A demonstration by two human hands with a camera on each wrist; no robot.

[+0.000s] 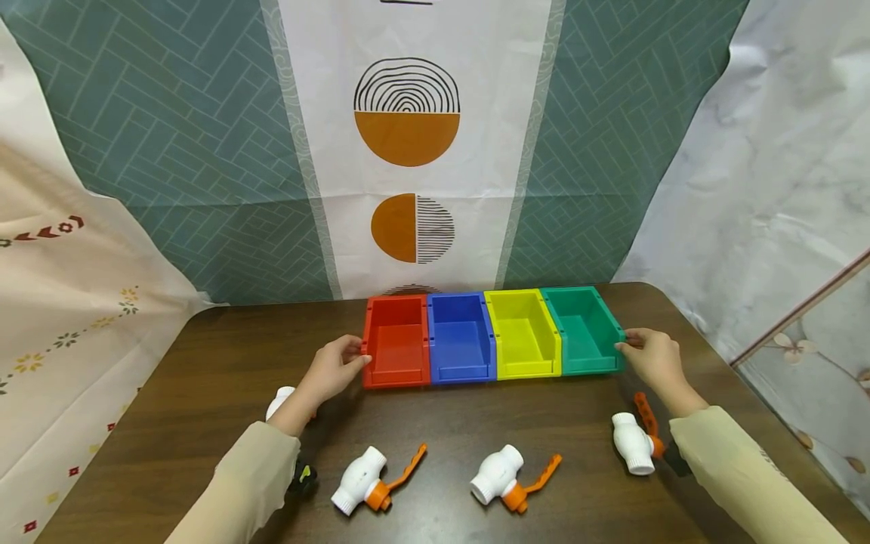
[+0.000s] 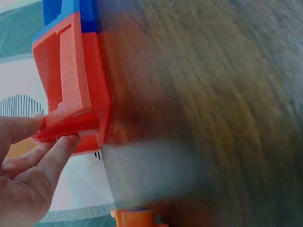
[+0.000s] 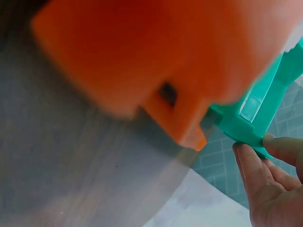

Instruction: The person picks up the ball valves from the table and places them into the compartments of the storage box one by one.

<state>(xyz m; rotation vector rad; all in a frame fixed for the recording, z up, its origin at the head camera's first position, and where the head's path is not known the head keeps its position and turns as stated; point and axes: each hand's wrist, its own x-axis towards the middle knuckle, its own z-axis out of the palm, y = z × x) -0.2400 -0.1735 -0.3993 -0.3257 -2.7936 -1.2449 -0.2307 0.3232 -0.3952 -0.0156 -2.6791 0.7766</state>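
Observation:
A row of joined open bins stands toward the back of the table in the head view: red (image 1: 397,378), blue (image 1: 466,373), yellow (image 1: 530,369) and green (image 1: 590,366). At the row's left end, my left hand (image 1: 331,372) pinches the red bin's outer rim. The left wrist view shows the thumb (image 2: 23,128) over that rim and fingers (image 2: 59,150) beneath it. My right hand (image 1: 655,363) pinches the green bin's outer rim at the other end. Its thumb (image 3: 284,147) and fingers (image 3: 253,172) meet the green corner in the right wrist view.
White ball valves with orange handles lie nearer me: one left of centre (image 1: 360,481), one right of centre (image 1: 498,476), one by the right sleeve (image 1: 633,444). Another white valve (image 1: 280,399) is partly hidden behind the left forearm. A patterned curtain (image 1: 224,189) hangs behind the table.

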